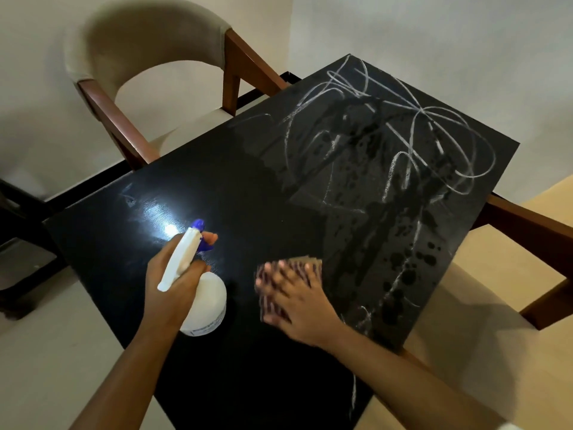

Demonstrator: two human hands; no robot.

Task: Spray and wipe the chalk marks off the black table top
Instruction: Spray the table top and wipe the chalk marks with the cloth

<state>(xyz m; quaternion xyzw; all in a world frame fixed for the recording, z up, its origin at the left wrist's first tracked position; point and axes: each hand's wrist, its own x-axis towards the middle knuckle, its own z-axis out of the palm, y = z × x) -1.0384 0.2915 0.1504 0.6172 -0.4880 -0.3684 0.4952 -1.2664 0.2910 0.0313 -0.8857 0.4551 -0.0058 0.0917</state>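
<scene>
The black table top (248, 187) fills the middle of the view. White chalk marks (412, 135) loop over its far right part, wet with dark spray drops. My left hand (173, 283) grips a white spray bottle (206, 305) with a blue nozzle, held just above the near left of the table, a finger on the trigger. My right hand (297, 302) presses flat on a striped cloth (310, 263) on the table, blurred by motion, just left of the wet chalk streaks.
A beige chair with a wooden frame (148, 51) stands at the table's far left side. A second wooden chair (533, 231) with a cream seat is at the right edge. A lamp glare sits on the left of the table.
</scene>
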